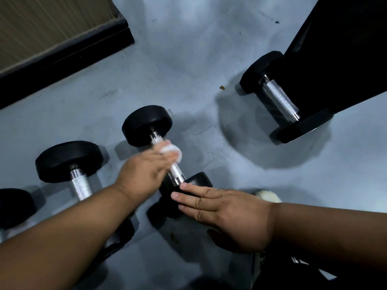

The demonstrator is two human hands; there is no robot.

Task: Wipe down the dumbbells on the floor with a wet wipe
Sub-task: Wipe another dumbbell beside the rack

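While your left hand pinches the wet wipe on the middle dumbbell, flat right hand steadying, its handle is part-wiped. Blur hides how clean; three other dumbbells probably remain.

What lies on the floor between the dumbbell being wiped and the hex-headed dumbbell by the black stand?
In the head view, only bare grey floor separates the wiped dumbbell from the hex dumbbell, apart from shadows, scuff marks and one small brown speck.

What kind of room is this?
Probably a gym or home workout corner: several black dumbbells with steel handles lie on a grey floor, and a larger dumbbell sits by a dark piece of equipment.
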